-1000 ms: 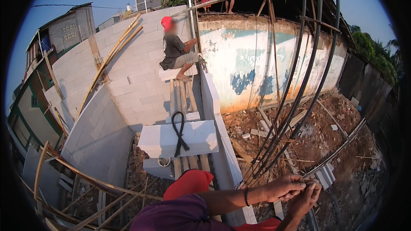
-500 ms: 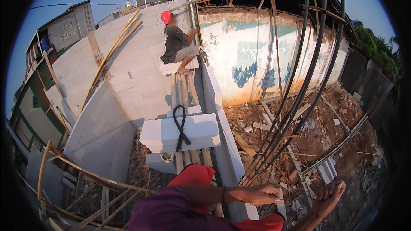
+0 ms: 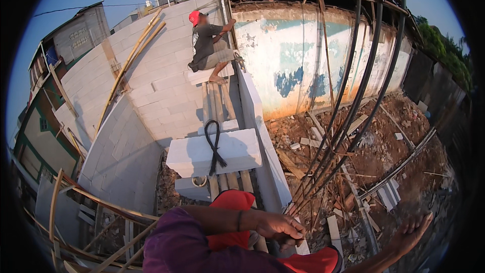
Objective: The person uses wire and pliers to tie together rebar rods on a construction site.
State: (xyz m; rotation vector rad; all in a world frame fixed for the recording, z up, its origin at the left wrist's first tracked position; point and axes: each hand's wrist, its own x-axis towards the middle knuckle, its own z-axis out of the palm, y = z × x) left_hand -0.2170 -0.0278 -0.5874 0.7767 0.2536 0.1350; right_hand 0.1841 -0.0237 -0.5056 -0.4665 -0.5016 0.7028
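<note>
My left hand (image 3: 279, 227), with a dark band at the wrist, is closed above my red-clad knees. Its fingers are curled together, and anything between them is too small to make out. My right hand (image 3: 411, 232) is farther right, above the rubble, with its fingers stretched out and nothing visible in it. Ahead of my knees a large white block (image 3: 184, 155) lies across bamboo poles (image 3: 232, 181). A looped bundle of black wire (image 3: 214, 146) rests on top of it. Several tall dark steel bars (image 3: 348, 101) rise just beyond my hands.
A low block wall (image 3: 268, 172) runs along my right. A co-worker (image 3: 207, 45) in a red cap sits on a block by the far wall. Rubble and planks (image 3: 323, 146) cover the ground below right. Bamboo rails (image 3: 108, 205) cross the lower left. Two people are near the roof.
My left hand has moved left and stays closed. My right hand has swung outward to the right, its fingers straightening. The view has shifted slightly.
</note>
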